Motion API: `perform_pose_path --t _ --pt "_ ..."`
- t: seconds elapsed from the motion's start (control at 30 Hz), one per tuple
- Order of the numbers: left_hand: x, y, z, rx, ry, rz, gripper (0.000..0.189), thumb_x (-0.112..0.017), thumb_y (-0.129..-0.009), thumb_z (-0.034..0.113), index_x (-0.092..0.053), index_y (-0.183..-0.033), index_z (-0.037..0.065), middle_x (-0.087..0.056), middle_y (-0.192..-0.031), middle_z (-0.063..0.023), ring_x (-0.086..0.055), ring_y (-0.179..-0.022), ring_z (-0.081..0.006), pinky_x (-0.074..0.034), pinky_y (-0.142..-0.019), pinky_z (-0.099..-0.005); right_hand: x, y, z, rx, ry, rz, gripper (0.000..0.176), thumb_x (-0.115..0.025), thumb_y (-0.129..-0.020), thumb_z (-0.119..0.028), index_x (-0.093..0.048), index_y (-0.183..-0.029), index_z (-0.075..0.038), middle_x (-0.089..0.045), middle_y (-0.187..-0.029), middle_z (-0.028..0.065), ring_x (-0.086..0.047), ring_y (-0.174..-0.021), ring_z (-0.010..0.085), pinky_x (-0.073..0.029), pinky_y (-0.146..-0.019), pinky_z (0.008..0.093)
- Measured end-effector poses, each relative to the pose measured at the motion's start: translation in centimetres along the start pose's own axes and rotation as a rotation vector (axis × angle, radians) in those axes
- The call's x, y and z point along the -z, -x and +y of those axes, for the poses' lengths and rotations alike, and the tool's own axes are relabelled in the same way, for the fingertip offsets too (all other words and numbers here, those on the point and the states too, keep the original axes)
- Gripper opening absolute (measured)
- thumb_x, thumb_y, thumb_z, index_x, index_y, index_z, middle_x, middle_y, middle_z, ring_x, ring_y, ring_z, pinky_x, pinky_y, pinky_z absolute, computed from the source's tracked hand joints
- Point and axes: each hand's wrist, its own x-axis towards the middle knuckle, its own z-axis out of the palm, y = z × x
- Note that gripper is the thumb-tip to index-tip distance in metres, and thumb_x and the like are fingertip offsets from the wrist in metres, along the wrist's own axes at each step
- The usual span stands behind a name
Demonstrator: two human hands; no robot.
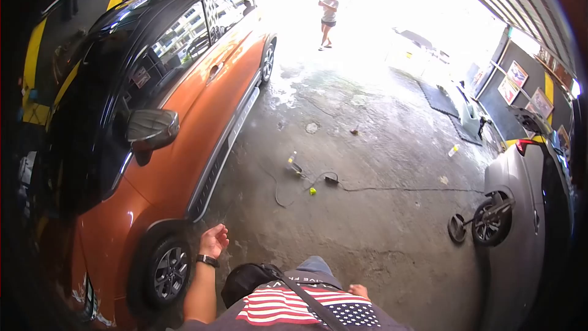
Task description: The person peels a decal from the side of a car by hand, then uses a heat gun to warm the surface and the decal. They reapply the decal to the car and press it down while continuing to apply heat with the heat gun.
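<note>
My left hand (pixel 213 241), with a dark watch (pixel 207 260) on the wrist, is held out beside the orange car (pixel 208 95), near its front wheel (pixel 168 271). Its fingers are loosely bent and a little apart, with no object seen in them. Close to my body, on the other side, only a small part of my right hand (pixel 359 290) shows past the flag shirt (pixel 306 306). What its fingers do is hidden. A black bag (pixel 241 282) hangs at my left side on a strap across the chest.
On the concrete floor lie a bottle (pixel 291 157), a black cable (pixel 404 189) with a small black box (pixel 331 179), and a yellow-green object (pixel 313 191). A silver car (pixel 513 257) stands at the right. A person (pixel 329 15) is at the bright entrance.
</note>
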Motion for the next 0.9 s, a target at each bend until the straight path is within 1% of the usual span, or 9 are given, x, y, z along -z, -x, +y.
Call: perform_pose_path --t 0.17,0.3,0.33,0.37,0.43,0.5,0.7,0.83,0.9 --pt "-4.8 -10.9 3.4 -0.033 -0.017 0.103 0.008 -0.077 -0.092 0.02 -0.073 -0.093 0.014 -0.074 -0.084 -0.001 -0.069 -0.069 -0.0126 -0.059 -0.065 -0.0349 -0.6 -7.9 -10.0 -0.026 0.363 0.06 0.012 -0.07 -0.09 -0.012 -0.073 -0.102 -0.009 -0.073 -0.09 0.0151 -0.071 -0.072 0.0305 -0.057 -0.058 0.0438" --pt "-8.1 -17.9 3.8 -0.033 0.112 0.21 0.007 -0.075 -0.094 0.02 -0.073 -0.094 0.013 -0.074 -0.083 -0.0007 -0.067 -0.069 -0.0124 -0.057 -0.063 -0.035 -2.2 -25.4 -23.4 0.384 1.577 -0.02 0.013 -0.071 -0.086 -0.021 -0.08 -0.094 -0.018 -0.077 -0.097 0.0123 -0.075 -0.08 0.0314 -0.06 -0.065 0.0437" --pt "-8.8 -18.9 3.3 -0.037 0.155 0.159 0.007 -0.074 -0.095 0.019 -0.072 -0.095 0.012 -0.072 -0.082 -0.0005 -0.066 -0.068 -0.0123 -0.055 -0.063 -0.0342 -3.3 -26.8 -27.6 0.599 1.795 0.089 0.013 -0.074 -0.081 -0.029 -0.083 -0.089 -0.024 -0.079 -0.1 0.0061 -0.076 -0.084 0.0271 -0.061 -0.071 0.0413" --pt "-9.2 -20.1 3.1 -0.047 0.201 0.122 0.008 -0.073 -0.096 0.019 -0.072 -0.096 0.011 -0.071 -0.082 -0.0003 -0.065 -0.067 -0.0122 -0.054 -0.063 -0.0334 -5.1 -29.7 -33.3 0.464 1.835 -0.02 0.031 -0.071 -0.082 -0.04 -0.081 -0.101 -0.018 -0.076 -0.111 0.0116 -0.071 -0.108 0.0321 -0.057 -0.094 0.0449" --pt "-10.2 -22.1 2.7 -0.06 0.237 0.122 0.011 -0.072 -0.097 0.021 -0.069 -0.098 0.01 -0.067 -0.08 0.0005 -0.06 -0.064 -0.0119 -0.05 -0.064 -0.0321 -8.5 -33.0 -44.6 0.33 1.802 -0.208 0.028 -0.072 -0.081 -0.037 -0.081 -0.1 -0.018 -0.077 -0.11 0.0116 -0.072 -0.106 0.0314 -0.058 -0.091 0.0434" --pt "-12.0 -22.1 4.6 -0.04 0.273 0.207 0.009 -0.075 -0.095 0.02 -0.071 -0.096 0.011 -0.071 -0.084 -0.0002 -0.065 -0.067 -0.0111 -0.054 -0.065 -0.0315 -13.5 -33.3 -53.1 0.179 0.1 -0.207 0.016 -0.066 -0.09 -0.017 -0.069 -0.104 -0.011 -0.063 -0.076 0.0033 -0.056 -0.058 0.0174 -0.049 -0.052 0.0332" --pt "-10.7 -30.9 8.3 0.037 0.273 0.394 0.01 -0.076 -0.095 0.023 -0.074 -0.094 0.013 -0.074 -0.085 0.001 -0.068 -0.071 -0.0087 -0.058 -0.066 -0.0321 -35.0 -34.1 -71.0 0.454 0.365 -0.348 0.028 -0.061 -0.099 -0.017 -0.064 -0.124 -0.007 -0.066 -0.084 0.0066 -0.056 -0.058 0.0119 -0.049 -0.051 0.0293" --pt "-5.9 -41.1 11.3 0.096 0.312 0.301 0.009 -0.076 -0.095 0.022 -0.074 -0.095 0.013 -0.074 -0.086 0.0005 -0.068 -0.071 -0.0102 -0.058 -0.066 -0.0332 -49.3 -38.0 -69.5 0.492 0.429 -0.531 0.024 -0.066 -0.098 -0.013 -0.067 -0.12 -0.004 -0.067 -0.086 0.0068 -0.055 -0.061 0.0095 -0.047 -0.052 0.0264" --pt "-5.1 -47.1 11.7 0.209 0.447 0.298 0.008 -0.075 -0.096 0.021 -0.075 -0.097 0.013 -0.076 -0.089 -0.0006 -0.07 -0.074 -0.0139 -0.058 -0.068 -0.0341 -55.7 -42.7 -65.6 0.825 0.689 -0.503 0.023 -0.066 -0.098 -0.012 -0.069 -0.119 -0.004 -0.066 -0.08 0.0033 -0.054 -0.06 0.0077 -0.044 -0.052 0.0243"
